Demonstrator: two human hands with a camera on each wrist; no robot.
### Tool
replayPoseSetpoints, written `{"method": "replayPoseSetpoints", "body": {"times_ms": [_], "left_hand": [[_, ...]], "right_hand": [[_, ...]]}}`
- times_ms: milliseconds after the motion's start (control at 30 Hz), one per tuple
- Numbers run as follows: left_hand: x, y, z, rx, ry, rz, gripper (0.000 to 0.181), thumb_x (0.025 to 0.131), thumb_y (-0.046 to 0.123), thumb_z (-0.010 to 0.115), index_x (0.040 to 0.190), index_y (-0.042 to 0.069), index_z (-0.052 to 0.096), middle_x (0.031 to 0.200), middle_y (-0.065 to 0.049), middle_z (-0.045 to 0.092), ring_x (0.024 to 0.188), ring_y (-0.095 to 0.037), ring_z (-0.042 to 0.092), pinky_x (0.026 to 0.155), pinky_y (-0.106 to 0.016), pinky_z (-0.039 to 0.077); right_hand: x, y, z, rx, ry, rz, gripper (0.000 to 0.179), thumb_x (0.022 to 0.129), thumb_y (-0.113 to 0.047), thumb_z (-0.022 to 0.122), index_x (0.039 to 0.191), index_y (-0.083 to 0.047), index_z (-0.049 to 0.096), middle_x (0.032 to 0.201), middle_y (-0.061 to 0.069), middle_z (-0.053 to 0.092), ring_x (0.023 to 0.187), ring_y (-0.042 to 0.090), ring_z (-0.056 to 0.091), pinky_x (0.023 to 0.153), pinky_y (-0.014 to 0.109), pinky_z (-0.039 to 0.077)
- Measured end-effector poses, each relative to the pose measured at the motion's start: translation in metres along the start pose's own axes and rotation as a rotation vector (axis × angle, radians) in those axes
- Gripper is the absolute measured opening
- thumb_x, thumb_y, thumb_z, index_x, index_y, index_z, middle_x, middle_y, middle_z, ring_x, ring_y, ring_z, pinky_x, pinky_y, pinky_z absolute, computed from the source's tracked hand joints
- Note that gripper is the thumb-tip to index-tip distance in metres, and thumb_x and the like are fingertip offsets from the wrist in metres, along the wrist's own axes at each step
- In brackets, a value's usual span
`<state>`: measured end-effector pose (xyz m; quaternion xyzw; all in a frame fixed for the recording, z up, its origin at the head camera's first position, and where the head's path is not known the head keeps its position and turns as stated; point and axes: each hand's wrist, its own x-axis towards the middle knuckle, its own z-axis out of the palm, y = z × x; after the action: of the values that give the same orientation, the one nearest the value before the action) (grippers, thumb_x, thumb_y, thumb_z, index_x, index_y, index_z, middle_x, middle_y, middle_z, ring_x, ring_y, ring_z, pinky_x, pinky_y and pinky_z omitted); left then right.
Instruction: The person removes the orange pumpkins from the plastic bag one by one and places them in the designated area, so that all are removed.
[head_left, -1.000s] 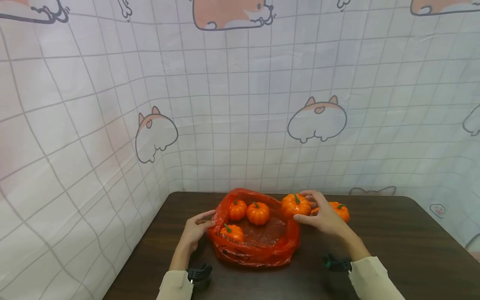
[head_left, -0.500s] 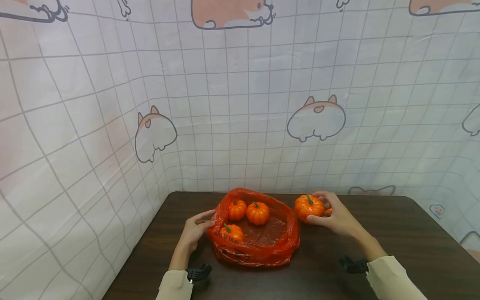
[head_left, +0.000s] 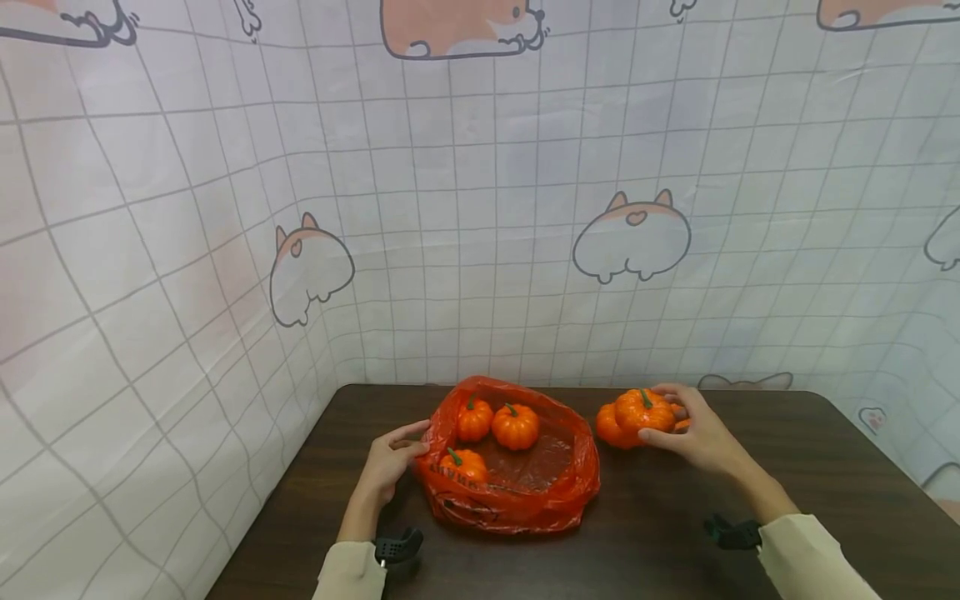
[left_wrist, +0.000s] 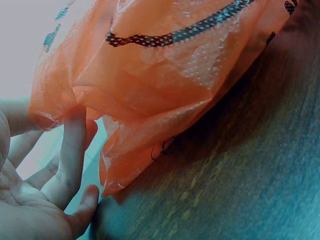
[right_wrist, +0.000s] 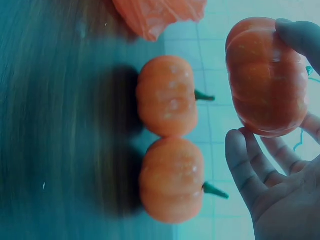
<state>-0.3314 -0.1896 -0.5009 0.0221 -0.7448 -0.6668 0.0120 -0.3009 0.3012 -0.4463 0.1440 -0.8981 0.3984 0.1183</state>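
Observation:
A red plastic bag [head_left: 517, 508] stands open on the table, with three small orange pumpkins [head_left: 516, 427] inside. My left hand [head_left: 390, 458] pinches the bag's left rim between thumb and fingers; the left wrist view shows a fingertip against the thin plastic [left_wrist: 150, 90]. To the right of the bag, my right hand [head_left: 693, 429] grips another orange pumpkin [head_left: 645, 412] with a green stem, thumb on one side and fingers on the other. Seen from the right wrist, this pumpkin [right_wrist: 267, 77] is raised above two more pumpkins [right_wrist: 167, 95] standing side by side on the table.
The dark wooden table [head_left: 787, 467] ends at a white grid-patterned curtain [head_left: 480, 292] printed with cartoon dogs. Its left edge lies beside my left arm. Each wrist wears a black device [head_left: 401, 546].
My right hand has carried its pumpkin rightward, from over the bag's right rim to over the pumpkins on the table. The left hand and bag have stayed put.

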Motion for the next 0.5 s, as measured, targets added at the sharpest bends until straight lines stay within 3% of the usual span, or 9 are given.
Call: {"method": "replayPoseSetpoints", "body": {"times_ms": [200,500], "left_hand": [[0.001,-0.001,0.0,0.008,0.005,0.007,0.038,0.092,0.006,0.071,0.129,0.013,0.073,0.102,-0.012,0.074,0.09,-0.018,0.069,0.08,-0.033,0.057],[-0.001,0.0,0.001,-0.001,0.002,0.014,0.038,0.092,0.006,0.072,0.129,0.013,0.072,0.103,-0.012,0.074,0.09,-0.018,0.069,0.079,-0.032,0.057]], "right_hand": [[-0.002,0.007,-0.007,-0.003,0.0,0.017,0.074,0.09,-0.035,0.079,0.147,-0.005,0.043,0.144,0.027,0.041,0.115,0.038,0.057,0.088,0.043,0.051],[-0.004,0.019,-0.012,-0.013,0.015,0.044,0.077,0.09,-0.038,0.079,0.148,-0.006,0.041,0.142,0.027,0.041,0.113,0.038,0.056,0.08,0.036,0.05]]}}
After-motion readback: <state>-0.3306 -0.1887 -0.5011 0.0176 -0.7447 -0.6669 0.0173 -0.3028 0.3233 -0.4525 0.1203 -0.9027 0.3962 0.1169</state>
